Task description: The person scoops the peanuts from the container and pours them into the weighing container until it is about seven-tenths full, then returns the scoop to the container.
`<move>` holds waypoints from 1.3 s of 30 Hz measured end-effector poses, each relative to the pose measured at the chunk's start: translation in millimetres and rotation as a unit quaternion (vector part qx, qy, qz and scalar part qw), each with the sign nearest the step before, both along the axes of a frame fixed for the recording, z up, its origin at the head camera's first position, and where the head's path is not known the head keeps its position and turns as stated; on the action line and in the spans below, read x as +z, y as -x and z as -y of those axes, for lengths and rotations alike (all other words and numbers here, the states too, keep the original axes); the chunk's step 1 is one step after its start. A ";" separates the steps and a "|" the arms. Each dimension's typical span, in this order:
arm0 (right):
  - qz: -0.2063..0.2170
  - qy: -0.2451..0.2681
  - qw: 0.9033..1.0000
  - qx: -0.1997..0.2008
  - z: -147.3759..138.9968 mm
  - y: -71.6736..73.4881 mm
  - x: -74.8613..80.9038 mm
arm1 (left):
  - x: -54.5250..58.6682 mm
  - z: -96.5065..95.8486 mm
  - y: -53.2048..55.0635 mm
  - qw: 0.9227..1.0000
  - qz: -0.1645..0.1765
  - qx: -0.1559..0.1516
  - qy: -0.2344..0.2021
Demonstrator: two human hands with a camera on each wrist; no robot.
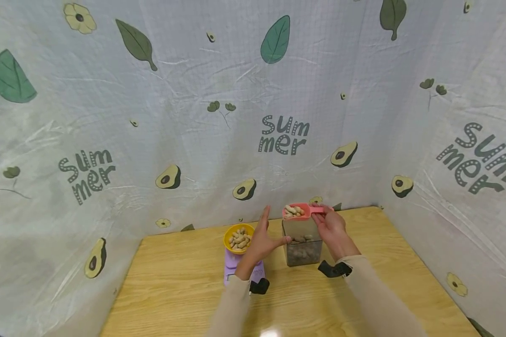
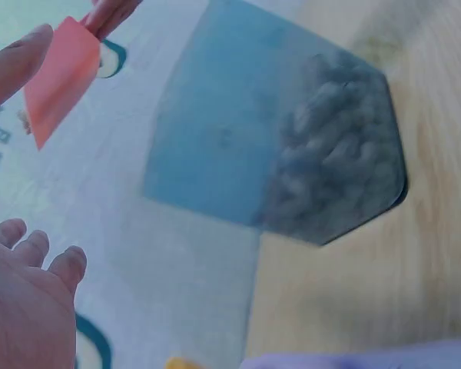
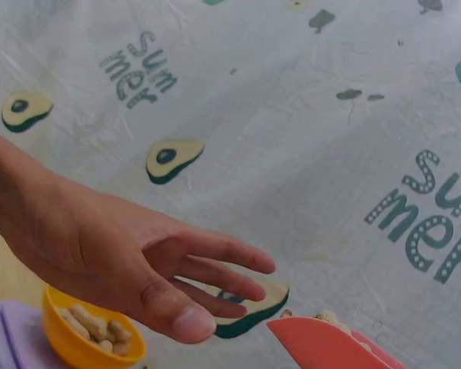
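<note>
Two sides have room: table (image 1: 173, 290) runs well out left of scale (image 1: 231, 260) and right of bin (image 1: 315, 256); back edge meets printed sheet (image 1: 211, 187). Pink scoop (image 1: 307, 212) with peanuts (image 1: 294, 212) just above bin, long axis left-right, mouth left, handle pinched by right hand (image 1: 332, 228). Left hand (image 1: 259, 243), thumb spread from fingers, blocks between scoop and yellow bowl (image 3: 75, 350).

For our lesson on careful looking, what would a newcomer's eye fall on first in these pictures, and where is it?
Probably the coral-pink scoop of peanuts, held in the right hand above the see-through container. Next comes the bright yellow bowl of peanuts on the purple scale, left of that container. Behind everything, a pale sheet repeats avocados and the word "summer".
</note>
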State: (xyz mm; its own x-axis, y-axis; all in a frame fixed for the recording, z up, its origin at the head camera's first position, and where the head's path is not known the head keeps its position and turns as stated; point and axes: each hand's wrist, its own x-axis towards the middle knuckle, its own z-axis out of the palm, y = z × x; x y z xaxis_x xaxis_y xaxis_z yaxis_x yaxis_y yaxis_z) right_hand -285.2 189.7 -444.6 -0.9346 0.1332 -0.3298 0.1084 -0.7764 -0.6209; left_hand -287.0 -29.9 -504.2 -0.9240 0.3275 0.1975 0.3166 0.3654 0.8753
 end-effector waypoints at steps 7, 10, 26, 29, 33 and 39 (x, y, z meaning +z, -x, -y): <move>-0.011 0.000 1.000 0.016 23.8 -0.8 7.4 | 9.5 37.9 -7.1 0.999 -0.037 0.037 0.005; -0.010 -0.005 1.000 0.019 34.2 1.2 7.1 | 8.7 54.6 -7.6 0.996 -0.059 0.061 0.015; -0.010 -0.062 0.998 0.026 89.0 13.4 -12.8 | -14.3 118.8 -16.5 0.989 -0.052 0.134 0.016; -0.008 -0.068 0.997 0.023 99.0 17.9 -19.5 | -21.1 123.1 -15.9 0.989 -0.044 0.138 0.034; 0.004 -0.085 0.996 0.016 113.2 25.1 -29.0 | -31.3 125.7 -14.3 0.989 -0.020 0.137 0.050; 0.011 -0.124 0.992 0.004 132.6 34.6 -40.1 | -48.7 124.1 -7.2 0.990 0.001 0.124 0.066</move>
State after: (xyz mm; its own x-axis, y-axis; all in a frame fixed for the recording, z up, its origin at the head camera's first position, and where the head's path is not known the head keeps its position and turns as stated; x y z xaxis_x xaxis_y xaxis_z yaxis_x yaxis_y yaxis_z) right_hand -319.8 57.1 -484.7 -0.9292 0.2047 -0.3076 0.1294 -0.5995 -0.7898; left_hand -279.8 -154.0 -552.8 -0.9795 0.1134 0.1663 0.2012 0.5435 0.8149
